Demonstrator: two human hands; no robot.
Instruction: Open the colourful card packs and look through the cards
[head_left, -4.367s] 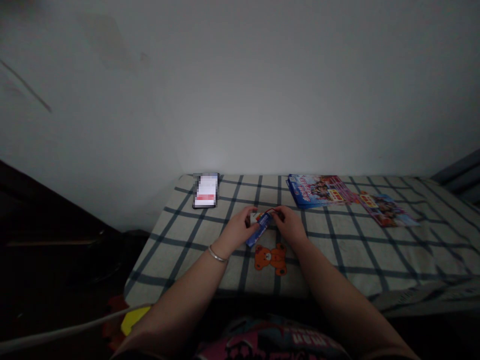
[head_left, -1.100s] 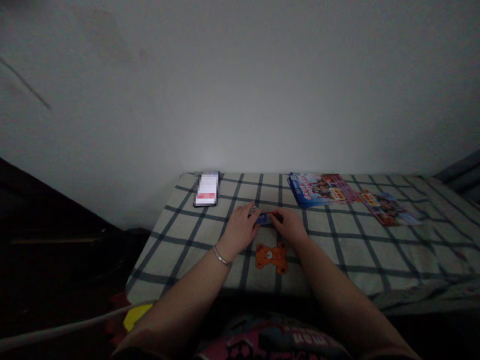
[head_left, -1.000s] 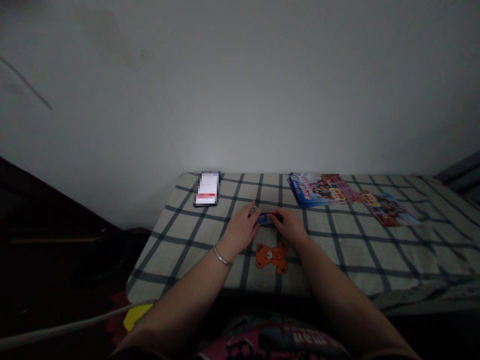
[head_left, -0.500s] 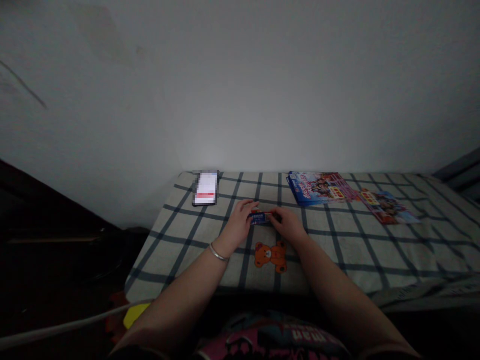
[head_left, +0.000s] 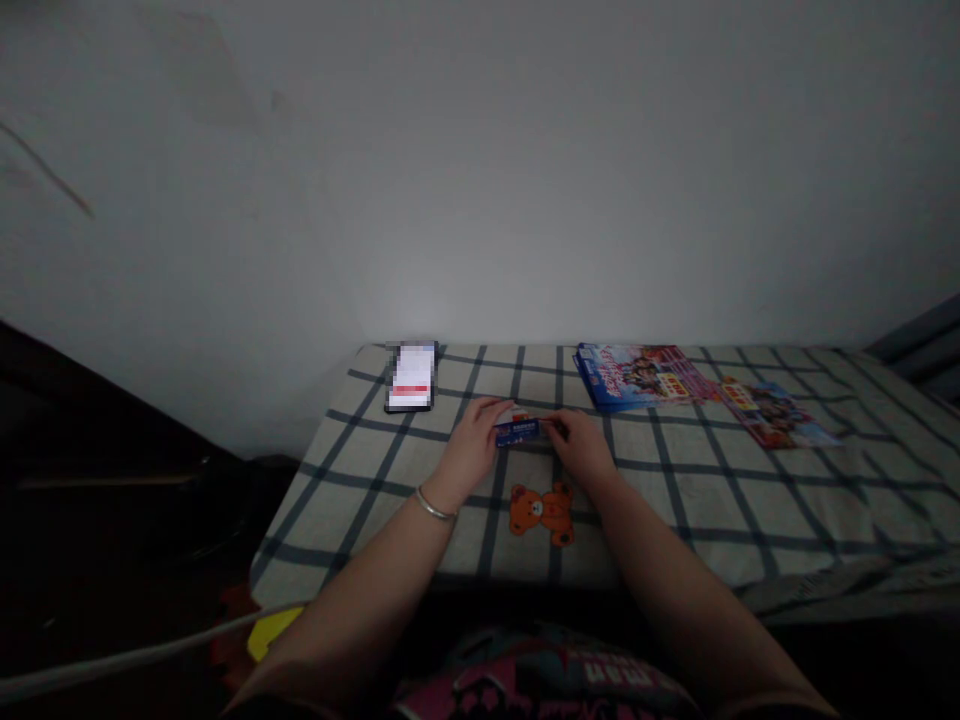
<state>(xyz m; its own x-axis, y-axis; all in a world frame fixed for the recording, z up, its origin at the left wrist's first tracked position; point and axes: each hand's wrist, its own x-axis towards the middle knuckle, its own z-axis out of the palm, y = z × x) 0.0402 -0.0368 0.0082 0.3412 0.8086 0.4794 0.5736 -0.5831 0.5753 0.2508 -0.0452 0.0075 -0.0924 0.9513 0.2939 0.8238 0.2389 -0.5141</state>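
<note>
Over the checked cloth, my left hand (head_left: 474,440) is closed on a small folded piece of printed paper (head_left: 517,432), dark blue with pale lettering and a bit of red and white behind its top edge. At the paper's right end, my right hand (head_left: 577,447) has thumb and fingertips pinched together; whether they grip its corner is too small to tell clearly. An orange teddy bear figure (head_left: 541,513) lies flat on the cloth just below both hands.
A phone (head_left: 412,377) with a lit screen lies at the back left of the checked tablecloth (head_left: 360,500). Glossy printed leaflets (head_left: 641,377) are stacked at the back right, and a single leaflet (head_left: 780,413) lies beside them. A pale wall (head_left: 480,180) rises behind the table.
The blue paper has shifted slightly left and shows more of its face. My right fingers have slid off its face to its right end.
</note>
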